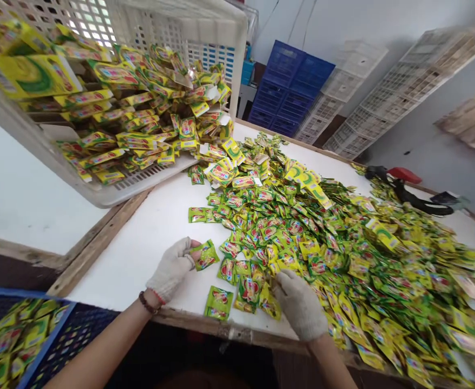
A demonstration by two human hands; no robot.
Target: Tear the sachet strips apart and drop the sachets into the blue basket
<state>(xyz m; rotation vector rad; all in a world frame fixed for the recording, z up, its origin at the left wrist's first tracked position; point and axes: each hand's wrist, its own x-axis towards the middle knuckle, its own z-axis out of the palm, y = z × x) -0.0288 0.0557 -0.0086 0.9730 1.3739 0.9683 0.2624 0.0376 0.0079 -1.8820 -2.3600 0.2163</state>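
My left hand (172, 270), in a white knit glove with bare fingertips, pinches a small green candy packet (207, 255) just above the white tabletop. Over the near edge of a wide heap of green and yellow packets (270, 232) is my right hand (300, 305), gloved the same way. Its fingers curl down among the packets, and whatever they grip is hidden. Between the hands lie several loose packets, one green packet (218, 302) flat by the table's front edge. Small yellow boxes (308, 181) rest on top of the heap.
A white plastic crate (112, 201) full of yellow boxes lies tipped toward the table at left. Below it, a blue crate (65, 324) holds more packets. Blue crates (288, 86) and white crates (387, 102) are stacked behind. A black strap-like object (415, 200) lies at the far right.
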